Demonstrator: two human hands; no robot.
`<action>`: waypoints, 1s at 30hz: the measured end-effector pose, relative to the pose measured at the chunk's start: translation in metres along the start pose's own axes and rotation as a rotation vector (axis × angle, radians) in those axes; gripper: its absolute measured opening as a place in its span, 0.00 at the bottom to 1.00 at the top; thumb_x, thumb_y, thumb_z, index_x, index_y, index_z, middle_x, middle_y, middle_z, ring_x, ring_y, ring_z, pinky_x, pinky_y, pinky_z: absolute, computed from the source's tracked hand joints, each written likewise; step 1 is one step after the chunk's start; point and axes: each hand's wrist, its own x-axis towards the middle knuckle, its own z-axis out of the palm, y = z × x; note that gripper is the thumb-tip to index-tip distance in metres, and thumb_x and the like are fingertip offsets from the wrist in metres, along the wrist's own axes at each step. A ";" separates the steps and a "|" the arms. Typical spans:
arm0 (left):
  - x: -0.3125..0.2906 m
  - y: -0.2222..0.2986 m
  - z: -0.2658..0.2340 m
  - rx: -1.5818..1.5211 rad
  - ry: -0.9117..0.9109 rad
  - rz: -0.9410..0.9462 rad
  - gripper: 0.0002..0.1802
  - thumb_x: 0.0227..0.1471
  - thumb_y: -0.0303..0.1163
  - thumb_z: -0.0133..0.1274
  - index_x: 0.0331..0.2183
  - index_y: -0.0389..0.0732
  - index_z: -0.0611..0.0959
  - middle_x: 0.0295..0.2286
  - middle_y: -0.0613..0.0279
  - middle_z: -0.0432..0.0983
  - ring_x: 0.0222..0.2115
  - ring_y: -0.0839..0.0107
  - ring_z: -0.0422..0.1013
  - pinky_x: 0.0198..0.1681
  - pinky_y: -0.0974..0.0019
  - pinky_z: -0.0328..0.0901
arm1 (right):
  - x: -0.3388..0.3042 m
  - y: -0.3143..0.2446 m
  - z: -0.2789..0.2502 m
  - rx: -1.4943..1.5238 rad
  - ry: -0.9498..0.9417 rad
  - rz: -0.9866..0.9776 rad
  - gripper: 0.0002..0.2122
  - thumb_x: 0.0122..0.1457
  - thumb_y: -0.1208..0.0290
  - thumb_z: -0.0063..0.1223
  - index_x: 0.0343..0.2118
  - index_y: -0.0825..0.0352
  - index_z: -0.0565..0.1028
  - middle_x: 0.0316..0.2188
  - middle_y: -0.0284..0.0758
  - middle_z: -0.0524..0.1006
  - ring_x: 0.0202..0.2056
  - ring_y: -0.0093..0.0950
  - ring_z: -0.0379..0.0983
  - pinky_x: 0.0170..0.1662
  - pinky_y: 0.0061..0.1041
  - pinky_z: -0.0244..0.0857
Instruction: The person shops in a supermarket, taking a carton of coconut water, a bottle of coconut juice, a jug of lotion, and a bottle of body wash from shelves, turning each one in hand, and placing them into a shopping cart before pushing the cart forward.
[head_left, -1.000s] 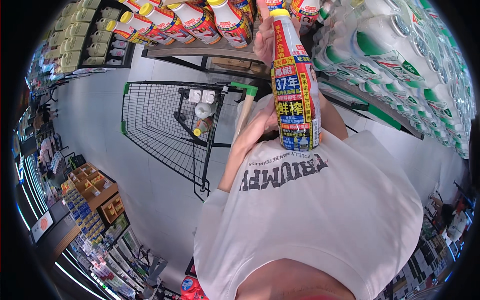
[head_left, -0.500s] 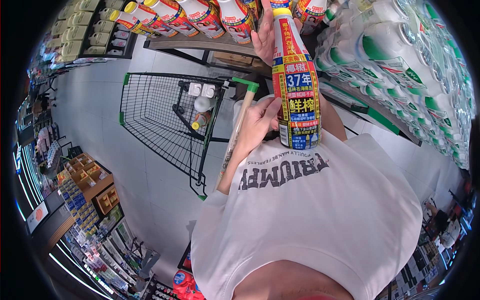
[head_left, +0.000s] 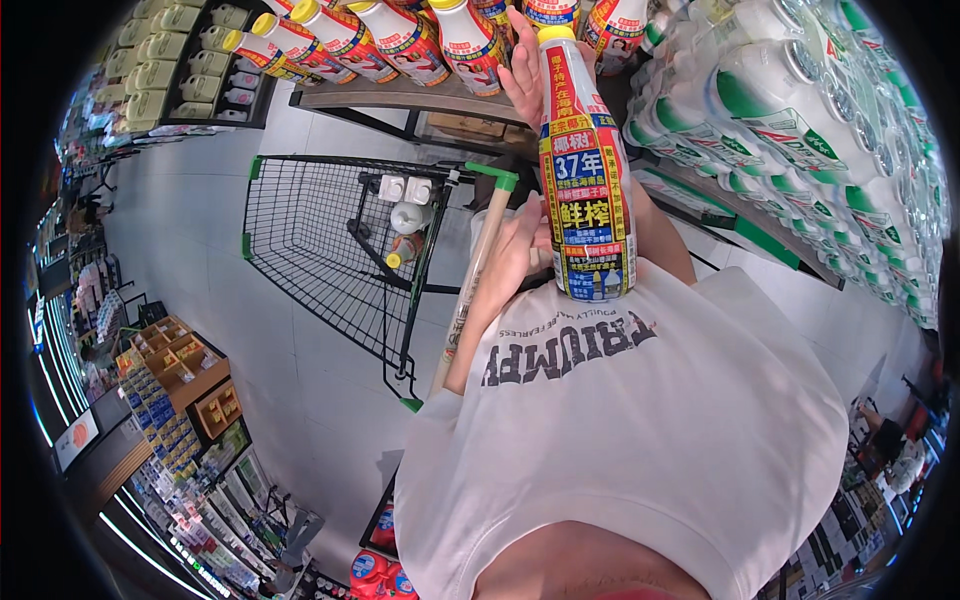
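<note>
A tall drink bottle (head_left: 588, 190) with a yellow cap and a red, yellow and blue label is held up before my chest, its cap pointing away from me. My left hand (head_left: 518, 250) is at the lower left side of the bottle, its fingers partly hidden behind it. Beside the bottle's neck, my right hand (head_left: 521, 78) has its fingers stretched out; the bottle covers most of its palm. My left forearm lies along the pale handle (head_left: 476, 265) of a shopping cart.
The black wire cart (head_left: 320, 255) holds two white boxes, a white bottle and a yellow-capped bottle. Similar drink bottles (head_left: 400, 45) line the shelf (head_left: 380, 97) ahead. Wrapped packs of white and green bottles (head_left: 790, 110) are stacked at right. A wooden display (head_left: 180, 365) stands at left.
The bottle has turned slightly, showing more of its right side panel. My left thumb no longer shows over its edge. The view has shifted a little.
</note>
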 end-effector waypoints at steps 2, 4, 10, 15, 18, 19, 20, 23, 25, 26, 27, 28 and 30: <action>0.004 -0.005 0.000 -0.075 0.035 -0.039 0.39 0.69 0.59 0.31 0.53 0.31 0.77 0.30 0.60 0.82 0.35 0.78 0.75 0.44 0.73 0.64 | 0.001 -0.017 -0.008 0.069 -0.070 0.116 0.39 0.64 0.45 0.45 0.71 0.62 0.50 0.57 0.35 0.75 0.59 0.36 0.71 0.68 0.34 0.58; 0.012 -0.018 -0.012 -0.172 -0.108 -0.117 0.40 0.69 0.61 0.30 0.60 0.34 0.70 0.44 0.56 0.81 0.48 0.74 0.74 0.54 0.71 0.63 | -0.003 -0.022 -0.008 0.017 -0.023 0.146 0.38 0.64 0.45 0.46 0.70 0.65 0.52 0.57 0.38 0.75 0.58 0.38 0.71 0.67 0.35 0.59; 0.009 -0.017 -0.013 -0.463 -0.075 -0.158 0.36 0.69 0.58 0.34 0.64 0.40 0.66 0.57 0.58 0.71 0.56 0.69 0.69 0.61 0.63 0.61 | -0.013 -0.034 0.032 -0.537 0.308 0.173 0.29 0.68 0.49 0.45 0.62 0.68 0.64 0.42 0.45 0.80 0.43 0.37 0.80 0.51 0.34 0.75; 0.013 -0.027 -0.019 -0.506 -0.007 -0.118 0.35 0.69 0.55 0.37 0.64 0.38 0.65 0.60 0.57 0.67 0.59 0.68 0.65 0.63 0.61 0.59 | -0.008 -0.022 0.060 -0.856 0.565 0.262 0.24 0.69 0.46 0.44 0.53 0.64 0.69 0.32 0.33 0.79 0.36 0.28 0.80 0.44 0.30 0.74; 0.016 -0.029 -0.025 -0.486 -0.009 -0.124 0.35 0.69 0.56 0.37 0.64 0.40 0.64 0.60 0.56 0.66 0.60 0.67 0.64 0.63 0.59 0.60 | -0.003 -0.010 0.081 -1.165 0.743 0.181 0.21 0.69 0.48 0.45 0.48 0.63 0.70 0.33 0.34 0.80 0.37 0.27 0.80 0.43 0.30 0.74; 0.019 -0.032 -0.028 -0.513 0.003 -0.121 0.35 0.69 0.56 0.38 0.65 0.41 0.64 0.60 0.56 0.66 0.60 0.67 0.64 0.63 0.59 0.60 | -0.003 -0.007 0.086 -1.160 0.750 0.177 0.21 0.69 0.48 0.45 0.48 0.63 0.70 0.33 0.34 0.80 0.37 0.27 0.80 0.43 0.30 0.74; 0.020 -0.034 -0.029 -0.535 -0.009 -0.126 0.36 0.68 0.57 0.38 0.65 0.42 0.63 0.61 0.56 0.66 0.60 0.66 0.64 0.62 0.58 0.61 | -0.003 -0.003 0.094 -1.190 0.741 0.167 0.20 0.69 0.48 0.46 0.48 0.62 0.69 0.33 0.34 0.80 0.37 0.27 0.80 0.43 0.30 0.74; 0.021 -0.033 -0.029 -0.585 -0.005 -0.137 0.36 0.68 0.58 0.37 0.65 0.42 0.63 0.61 0.56 0.65 0.60 0.66 0.65 0.62 0.57 0.61 | -0.004 0.003 0.106 -1.233 0.727 0.160 0.18 0.69 0.52 0.48 0.49 0.62 0.68 0.33 0.35 0.80 0.38 0.26 0.80 0.44 0.31 0.75; 0.023 -0.031 -0.028 -0.601 -0.006 -0.149 0.36 0.68 0.57 0.37 0.65 0.42 0.63 0.61 0.57 0.66 0.60 0.66 0.65 0.63 0.57 0.61 | -0.007 0.003 0.100 -1.510 0.620 0.064 0.17 0.68 0.55 0.51 0.48 0.64 0.69 0.33 0.35 0.79 0.38 0.26 0.80 0.43 0.30 0.75; 0.024 -0.032 -0.029 -0.576 -0.029 -0.114 0.36 0.68 0.58 0.37 0.65 0.42 0.63 0.60 0.56 0.66 0.60 0.66 0.65 0.63 0.58 0.62 | -0.007 0.003 0.100 -1.509 0.622 0.061 0.17 0.68 0.55 0.51 0.48 0.64 0.69 0.33 0.35 0.79 0.38 0.26 0.80 0.43 0.30 0.75; 0.025 -0.032 -0.029 -0.551 -0.052 -0.078 0.37 0.68 0.58 0.37 0.65 0.42 0.63 0.60 0.56 0.67 0.59 0.66 0.66 0.62 0.58 0.62 | -0.006 0.002 0.101 -1.561 0.555 0.032 0.16 0.67 0.57 0.54 0.47 0.64 0.69 0.32 0.35 0.79 0.36 0.26 0.80 0.41 0.30 0.76; 0.026 -0.032 -0.029 -0.548 -0.054 -0.080 0.37 0.68 0.58 0.37 0.65 0.42 0.63 0.60 0.56 0.67 0.59 0.66 0.66 0.62 0.58 0.62 | -0.005 0.003 0.103 -1.612 0.487 0.002 0.15 0.66 0.59 0.56 0.46 0.64 0.70 0.31 0.36 0.79 0.33 0.26 0.80 0.38 0.29 0.76; 0.025 -0.032 -0.030 -0.585 -0.067 -0.149 0.37 0.68 0.59 0.33 0.65 0.41 0.63 0.59 0.54 0.68 0.57 0.65 0.69 0.59 0.57 0.66 | 0.004 0.003 0.120 -1.745 0.503 0.064 0.22 0.64 0.55 0.58 0.53 0.64 0.67 0.39 0.36 0.79 0.41 0.26 0.79 0.48 0.30 0.72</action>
